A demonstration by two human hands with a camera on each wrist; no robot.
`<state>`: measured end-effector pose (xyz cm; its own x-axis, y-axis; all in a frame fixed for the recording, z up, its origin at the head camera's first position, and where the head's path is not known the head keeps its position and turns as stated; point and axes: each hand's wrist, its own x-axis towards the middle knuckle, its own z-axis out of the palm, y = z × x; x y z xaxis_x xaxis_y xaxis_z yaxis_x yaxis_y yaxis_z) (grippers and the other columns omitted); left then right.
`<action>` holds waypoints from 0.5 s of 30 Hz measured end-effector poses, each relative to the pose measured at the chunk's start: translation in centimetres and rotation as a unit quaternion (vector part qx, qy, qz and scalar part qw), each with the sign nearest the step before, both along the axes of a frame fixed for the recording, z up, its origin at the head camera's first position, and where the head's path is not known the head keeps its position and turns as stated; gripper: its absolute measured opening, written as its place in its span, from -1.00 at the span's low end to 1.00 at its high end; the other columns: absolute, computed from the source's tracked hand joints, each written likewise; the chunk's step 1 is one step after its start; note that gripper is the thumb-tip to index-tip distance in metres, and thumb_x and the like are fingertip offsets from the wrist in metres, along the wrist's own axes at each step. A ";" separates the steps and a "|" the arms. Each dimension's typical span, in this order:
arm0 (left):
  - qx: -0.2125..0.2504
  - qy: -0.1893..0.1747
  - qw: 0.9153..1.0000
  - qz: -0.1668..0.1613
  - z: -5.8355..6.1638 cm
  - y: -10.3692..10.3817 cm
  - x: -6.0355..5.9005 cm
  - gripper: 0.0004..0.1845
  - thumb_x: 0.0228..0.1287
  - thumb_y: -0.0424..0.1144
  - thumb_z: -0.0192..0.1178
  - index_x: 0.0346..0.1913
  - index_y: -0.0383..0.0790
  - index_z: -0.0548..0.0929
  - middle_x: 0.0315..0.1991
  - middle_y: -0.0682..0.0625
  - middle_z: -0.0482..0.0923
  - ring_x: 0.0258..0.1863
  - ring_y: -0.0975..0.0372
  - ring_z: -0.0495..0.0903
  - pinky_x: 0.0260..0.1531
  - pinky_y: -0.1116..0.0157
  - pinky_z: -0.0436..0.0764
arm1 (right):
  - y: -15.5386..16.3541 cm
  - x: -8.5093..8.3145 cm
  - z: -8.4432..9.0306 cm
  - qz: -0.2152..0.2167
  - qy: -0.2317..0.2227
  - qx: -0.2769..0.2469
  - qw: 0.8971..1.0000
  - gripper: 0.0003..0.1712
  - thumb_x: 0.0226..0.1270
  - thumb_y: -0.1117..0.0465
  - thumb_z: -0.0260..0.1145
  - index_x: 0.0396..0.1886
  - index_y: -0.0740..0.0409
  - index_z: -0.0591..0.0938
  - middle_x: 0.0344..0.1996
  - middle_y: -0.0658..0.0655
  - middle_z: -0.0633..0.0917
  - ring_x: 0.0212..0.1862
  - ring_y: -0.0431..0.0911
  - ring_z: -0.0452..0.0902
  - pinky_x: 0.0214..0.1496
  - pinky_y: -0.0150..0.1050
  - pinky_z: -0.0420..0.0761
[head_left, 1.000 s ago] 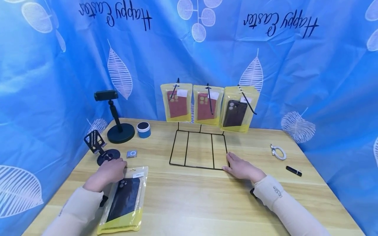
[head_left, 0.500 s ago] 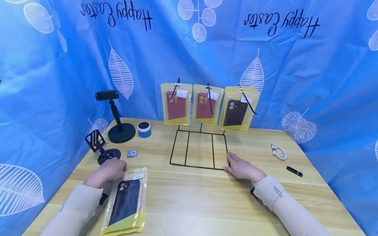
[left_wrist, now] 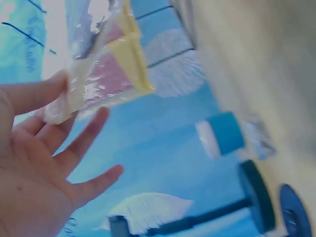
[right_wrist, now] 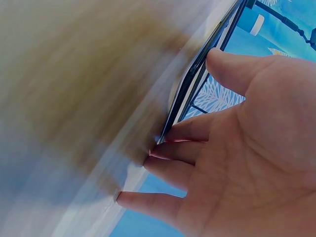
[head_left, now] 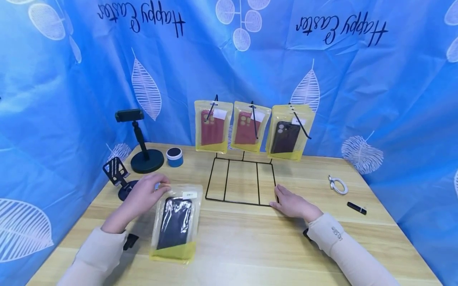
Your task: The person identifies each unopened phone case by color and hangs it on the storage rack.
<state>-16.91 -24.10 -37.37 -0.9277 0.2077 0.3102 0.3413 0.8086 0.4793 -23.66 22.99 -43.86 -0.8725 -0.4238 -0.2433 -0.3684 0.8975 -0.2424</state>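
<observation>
My left hand (head_left: 144, 194) pinches the top edge of a clear-and-yellow pouch with a dark phone case (head_left: 175, 222) inside. The pouch hangs over the left half of the table, its front turned toward me. In the left wrist view, thumb and fingers meet at its edge while the outer fingers spread out. My right hand (head_left: 292, 203) touches the front right corner of a black wire display rack (head_left: 243, 202), thumb and fingers extended against the bars. Pouches with red phone cases (head_left: 212, 131) hang on its left and middle hooks; a dark phone case pouch (head_left: 285, 137) hangs on the right.
At the left stand a black phone stand (head_left: 147, 161), a smaller folding stand (head_left: 115, 171) and a blue-and-white round container (head_left: 174, 157). A coiled white cable (head_left: 338, 185) and a small black stick (head_left: 356, 208) lie at the right. A blue curtain (head_left: 229, 71) encloses the table.
My left hand has raised the phone case pouch from the front left and carried it right, toward the rack. The hung left and middle pouches have swung slightly. My right hand stays put.
</observation>
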 end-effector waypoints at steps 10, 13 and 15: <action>0.081 0.167 0.981 -0.057 3.8 2.9 -1.7 -0.96 0.32 -0.36 0.27 -0.27 -0.25 0.70 -0.17 -0.12 0.71 0.06 -0.02 0.58 0.30 -0.14 0.38 | 0.0 0.0 0.1 0.006 0.004 0.002 1.000 -0.14 0.58 -0.12 -0.01 0.51 0.46 0.08 0.52 0.49 0.05 0.55 0.32 -0.03 0.53 0.21 0.15; 0.114 0.174 0.977 -0.049 5.5 3.8 -2.2 -0.94 0.36 -0.33 0.24 -0.25 -0.25 0.69 -0.20 -0.10 0.69 -0.08 0.08 0.59 0.02 0.11 0.54 | -0.1 0.0 0.1 0.008 0.003 0.004 1.000 -0.14 0.58 -0.13 -0.02 0.52 0.46 0.08 0.52 0.48 0.05 0.55 0.31 -0.03 0.53 0.20 0.15; 0.152 0.169 0.973 -0.041 6.6 4.5 -2.7 -0.90 0.39 -0.30 0.22 -0.23 -0.27 0.69 -0.20 -0.09 0.68 -0.12 0.16 0.57 -0.11 0.27 0.53 | -0.1 0.0 0.2 0.008 0.003 0.004 1.000 -0.13 0.57 -0.14 -0.01 0.52 0.46 0.08 0.52 0.49 0.05 0.55 0.32 -0.03 0.53 0.21 0.15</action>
